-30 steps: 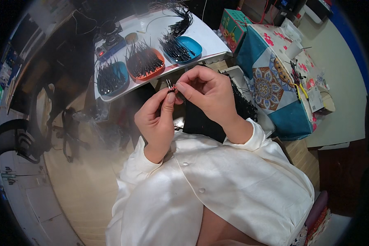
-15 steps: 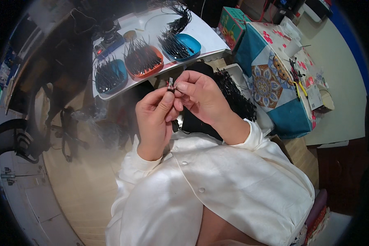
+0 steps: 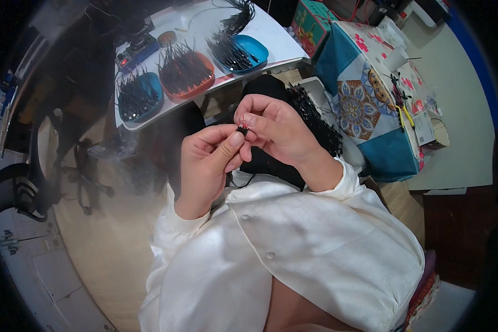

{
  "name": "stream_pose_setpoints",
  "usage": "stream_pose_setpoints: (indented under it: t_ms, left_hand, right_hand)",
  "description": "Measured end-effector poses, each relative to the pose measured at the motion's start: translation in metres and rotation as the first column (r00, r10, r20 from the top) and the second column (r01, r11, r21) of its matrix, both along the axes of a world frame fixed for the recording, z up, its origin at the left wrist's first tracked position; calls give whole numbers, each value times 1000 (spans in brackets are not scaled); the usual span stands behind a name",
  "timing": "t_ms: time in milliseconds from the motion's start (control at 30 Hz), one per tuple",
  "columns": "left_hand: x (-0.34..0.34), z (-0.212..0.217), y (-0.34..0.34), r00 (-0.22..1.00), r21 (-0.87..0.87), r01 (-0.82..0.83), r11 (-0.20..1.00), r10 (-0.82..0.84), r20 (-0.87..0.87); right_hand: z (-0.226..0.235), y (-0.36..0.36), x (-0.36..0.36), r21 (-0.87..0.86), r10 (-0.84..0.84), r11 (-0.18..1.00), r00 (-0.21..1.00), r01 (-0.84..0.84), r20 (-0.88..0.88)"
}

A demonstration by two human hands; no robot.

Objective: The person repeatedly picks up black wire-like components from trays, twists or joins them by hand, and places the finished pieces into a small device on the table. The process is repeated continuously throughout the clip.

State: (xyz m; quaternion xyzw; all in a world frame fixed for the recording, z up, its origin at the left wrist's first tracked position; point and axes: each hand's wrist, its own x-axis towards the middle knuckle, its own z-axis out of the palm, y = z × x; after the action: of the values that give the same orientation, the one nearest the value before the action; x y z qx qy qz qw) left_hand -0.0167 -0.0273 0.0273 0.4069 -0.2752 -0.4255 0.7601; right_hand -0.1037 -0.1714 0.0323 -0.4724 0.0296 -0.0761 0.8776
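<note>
My left hand [image 3: 207, 163] pinches a small black cable end [image 3: 242, 130] between thumb and forefinger, above my lap. Short thin reddish wires [image 3: 243, 123] stick up from its top. From the right, my right hand [image 3: 282, 133] closes thumb and forefinger on these wires. The remaining fingers of both hands are curled close together below. Whether the part is a plug or a bare cable tip is too small to tell. A thin black cable [image 3: 248, 181] runs down under my hands toward the white shirt.
Ahead, a white table [image 3: 174, 22] bears a blue tray [image 3: 156, 91], an orange tray [image 3: 209, 72] and another blue tray [image 3: 257, 48], all holding black cables. Right of my lap lies a bundle of black cables [image 3: 318, 124]. Yellow-handled pliers [image 3: 405, 117] rest on a patterned cloth [image 3: 359, 108].
A small metallic piece that stood up from the black part has gone from sight; reddish wires show there now. My hands have shifted slightly right and down, and the view has moved a little.
</note>
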Motion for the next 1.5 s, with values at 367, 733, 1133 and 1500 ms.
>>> stream_pose_setpoints:
  t_ms: [367,733,1133,1500]
  left_hand:
    - [5,1,-2,1000,100,-4,995,6,-20]
    - [7,-3,-6,991,167,-103,981,86,105]
    - [17,-2,5,997,90,59,994,-54,-60]
    - [4,-2,10,995,138,-51,989,39,93]
  right_hand:
    - [-16,-14,5,41,87,995,996,-86,-30]
    - [-24,-12,10,12,53,999,996,-52,-73]
    - [-30,-8,10,87,156,985,987,-152,-44]
    - [2,1,-10,-881,-174,350,947,317,271]
